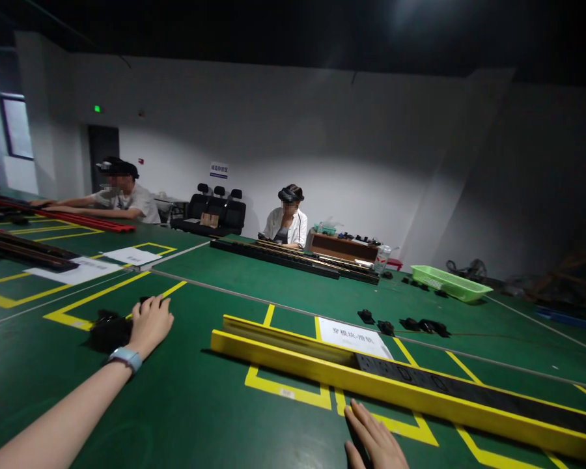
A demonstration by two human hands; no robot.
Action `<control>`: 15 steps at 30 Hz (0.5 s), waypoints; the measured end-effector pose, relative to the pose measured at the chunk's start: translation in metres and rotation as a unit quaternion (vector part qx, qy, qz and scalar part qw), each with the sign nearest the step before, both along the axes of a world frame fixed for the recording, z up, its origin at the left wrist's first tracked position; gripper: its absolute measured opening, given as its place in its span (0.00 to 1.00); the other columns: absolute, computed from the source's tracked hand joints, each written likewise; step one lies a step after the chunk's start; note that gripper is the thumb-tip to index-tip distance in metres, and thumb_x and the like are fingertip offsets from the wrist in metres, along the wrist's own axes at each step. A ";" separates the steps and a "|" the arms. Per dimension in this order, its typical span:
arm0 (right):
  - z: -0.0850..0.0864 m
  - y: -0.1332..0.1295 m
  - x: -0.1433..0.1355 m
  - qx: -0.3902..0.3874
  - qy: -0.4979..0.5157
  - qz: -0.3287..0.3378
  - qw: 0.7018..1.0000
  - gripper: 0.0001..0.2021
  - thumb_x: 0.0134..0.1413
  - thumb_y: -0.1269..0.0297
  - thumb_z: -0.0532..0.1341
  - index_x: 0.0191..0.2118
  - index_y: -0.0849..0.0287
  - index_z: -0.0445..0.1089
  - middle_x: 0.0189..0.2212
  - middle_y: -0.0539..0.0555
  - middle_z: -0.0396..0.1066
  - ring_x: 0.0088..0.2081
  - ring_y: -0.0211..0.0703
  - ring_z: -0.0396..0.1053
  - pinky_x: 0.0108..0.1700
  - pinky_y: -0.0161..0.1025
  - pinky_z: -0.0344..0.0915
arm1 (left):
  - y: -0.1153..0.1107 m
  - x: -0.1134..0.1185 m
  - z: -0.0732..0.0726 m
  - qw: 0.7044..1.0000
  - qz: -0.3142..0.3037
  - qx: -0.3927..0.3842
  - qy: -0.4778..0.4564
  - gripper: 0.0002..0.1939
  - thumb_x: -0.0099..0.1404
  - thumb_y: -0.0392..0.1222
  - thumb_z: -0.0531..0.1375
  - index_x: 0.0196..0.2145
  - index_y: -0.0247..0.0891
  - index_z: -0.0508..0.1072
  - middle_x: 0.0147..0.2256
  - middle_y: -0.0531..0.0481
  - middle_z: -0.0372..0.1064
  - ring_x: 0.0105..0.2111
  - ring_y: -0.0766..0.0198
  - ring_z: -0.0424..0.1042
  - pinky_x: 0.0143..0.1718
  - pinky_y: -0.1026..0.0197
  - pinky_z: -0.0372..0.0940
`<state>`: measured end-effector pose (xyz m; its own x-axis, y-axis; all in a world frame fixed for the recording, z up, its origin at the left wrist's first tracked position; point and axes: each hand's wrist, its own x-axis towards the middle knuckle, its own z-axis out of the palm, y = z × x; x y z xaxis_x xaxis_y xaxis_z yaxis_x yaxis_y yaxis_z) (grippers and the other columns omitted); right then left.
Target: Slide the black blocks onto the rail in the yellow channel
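Left of the yellow rail (297,363), the left hand (151,324) meets a black part (108,333), finger grip unclear; before it, the right hand (378,438) has fingers apart; behind, a sheet (354,337) reads "穿模块-滑轨".

Yellow rail (405,391) bars my right fingers (366,422) straight ahead. Left of rail: table (190,384) passable until black bundle (108,333). Beyond rail: small black parts (385,327) in way.

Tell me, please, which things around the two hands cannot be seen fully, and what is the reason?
All in the head view:
Black bundle: dark and blurred, partly covered by the left hand; whether the fingers grip it is unclear.
Right hand: wrist cut off by the bottom edge.
Yellow rail: far right end cut off by the right edge.
Black blocks: lower sides hidden by the rail's near wall.
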<state>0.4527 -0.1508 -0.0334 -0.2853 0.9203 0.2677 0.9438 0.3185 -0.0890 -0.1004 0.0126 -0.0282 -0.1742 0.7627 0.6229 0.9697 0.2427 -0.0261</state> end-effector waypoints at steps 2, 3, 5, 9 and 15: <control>0.007 -0.004 -0.004 -0.012 -0.002 -0.002 1.000 0.24 0.59 0.54 0.50 0.57 0.57 0.64 0.58 0.56 0.58 0.58 0.56 0.58 0.57 0.54 0.60 | -0.004 0.005 0.005 0.999 -0.040 -0.012 -0.005 0.23 0.61 0.39 0.49 0.53 0.31 0.68 0.54 0.35 0.62 0.54 0.46 0.58 0.53 0.46 0.51; 0.010 -0.007 -0.006 -0.016 -0.002 -0.007 1.000 0.24 0.59 0.54 0.50 0.57 0.59 0.64 0.58 0.57 0.58 0.58 0.56 0.57 0.58 0.55 0.59 | -0.006 0.008 0.007 0.998 -0.056 -0.016 -0.008 0.24 0.62 0.40 0.49 0.54 0.32 0.67 0.54 0.37 0.62 0.54 0.48 0.59 0.52 0.48 0.53; 0.017 -0.011 -0.013 -0.019 0.000 -0.020 1.000 0.24 0.58 0.55 0.50 0.57 0.61 0.64 0.58 0.58 0.57 0.59 0.56 0.56 0.58 0.55 0.58 | -0.010 0.013 0.010 0.997 -0.069 -0.013 -0.014 0.24 0.62 0.41 0.48 0.55 0.34 0.65 0.55 0.38 0.61 0.54 0.49 0.58 0.52 0.49 0.53; 0.026 -0.017 -0.023 -0.038 0.001 -0.043 0.998 0.25 0.58 0.56 0.49 0.58 0.62 0.63 0.59 0.58 0.56 0.60 0.55 0.54 0.60 0.56 0.55 | -0.016 0.023 0.012 0.999 -0.035 -0.003 -0.023 0.26 0.62 0.44 0.49 0.56 0.34 0.64 0.58 0.36 0.57 0.57 0.45 0.55 0.53 0.45 0.50; 0.034 -0.020 -0.027 -0.062 0.003 -0.053 0.997 0.26 0.59 0.56 0.48 0.59 0.63 0.61 0.60 0.58 0.54 0.61 0.53 0.52 0.62 0.54 0.52 | -0.020 0.025 0.012 0.997 -0.043 -0.030 -0.056 0.23 0.62 0.41 0.50 0.54 0.36 0.64 0.53 0.37 0.64 0.52 0.47 0.62 0.54 0.43 0.47</control>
